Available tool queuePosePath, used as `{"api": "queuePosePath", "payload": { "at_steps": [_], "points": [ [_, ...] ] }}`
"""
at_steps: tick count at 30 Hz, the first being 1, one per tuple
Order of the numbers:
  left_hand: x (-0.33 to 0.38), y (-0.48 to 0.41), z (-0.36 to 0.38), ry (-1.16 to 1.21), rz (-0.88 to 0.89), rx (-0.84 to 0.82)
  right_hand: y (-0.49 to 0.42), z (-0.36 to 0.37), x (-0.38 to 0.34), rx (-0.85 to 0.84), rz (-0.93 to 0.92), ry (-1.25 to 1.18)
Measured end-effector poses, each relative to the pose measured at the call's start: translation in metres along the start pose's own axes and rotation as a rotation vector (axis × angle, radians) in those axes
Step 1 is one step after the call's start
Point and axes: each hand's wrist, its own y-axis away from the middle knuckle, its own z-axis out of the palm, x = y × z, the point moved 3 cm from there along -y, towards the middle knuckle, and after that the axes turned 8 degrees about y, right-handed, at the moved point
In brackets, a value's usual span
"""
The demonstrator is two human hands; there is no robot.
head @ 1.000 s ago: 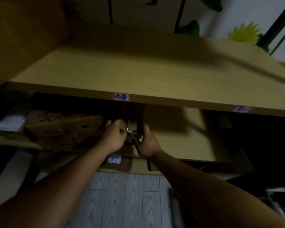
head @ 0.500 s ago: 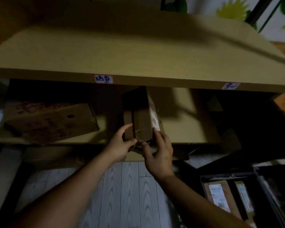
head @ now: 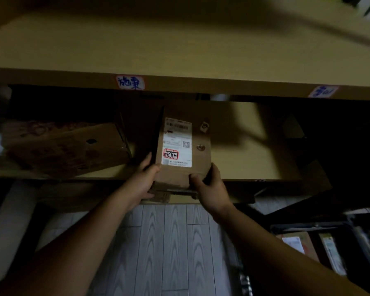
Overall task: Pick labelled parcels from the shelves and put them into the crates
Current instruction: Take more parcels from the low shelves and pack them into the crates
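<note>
The parcel (head: 198, 133), a brown carton, is lying at the front of the lower shelf board (head: 248, 144), with its near end projecting past the board's front edge. Whether it is resting on the board or already lifting clear cannot be told. Its white label (head: 176, 144) is facing upward toward the camera.

Judged step: the parcel is being withdrawn from the shelf for transfer to the crate (head: 303, 227). The crate is standing at the lower right, well apart, and is already holding labelled parcels. To do this well, the operator should be drawing the parcel straight out and level, keeping it below the upper shelf board (head: 179, 50). Support should be shifting under the base before the far end is leaving the board.

The left hand (head: 142, 185) is gripping the near left corner. One digit is lying along the dark left side; the others are curling underneath, out of view. The right hand (head: 210, 190) is gripping the near right corner. Its thumb is pressing on the top face just below the label, and its fingers are wrapping round the right side. The parcel is therefore sitting between the two palms.

A larger carton (head: 66, 146) is lying on the same board to the left, near but apart.
</note>
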Motion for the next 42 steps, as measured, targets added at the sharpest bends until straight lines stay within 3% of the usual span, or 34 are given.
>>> {"api": "queuePosePath", "payload": {
  "at_steps": [6,17,26,30,42],
  "points": [
    [-0.036,0.008,0.007,0.080,0.034,-0.080,0.022,0.003,0.023,0.072,-0.184,0.027],
    [-0.045,0.061,0.015,-0.010,0.154,-0.079,0.076,-0.013,0.018,0.149,-0.165,-0.033],
    [0.006,0.210,0.013,-0.116,0.080,-0.218,0.224,-0.045,-0.045,0.178,-0.106,-0.079],
    [0.032,0.282,0.016,-0.186,0.136,-0.208,0.290,-0.063,-0.072,0.194,-0.107,-0.077],
    [0.047,0.505,0.065,-0.115,0.416,-0.019,0.464,-0.159,-0.129,0.130,-0.423,0.052]
  ]
}}
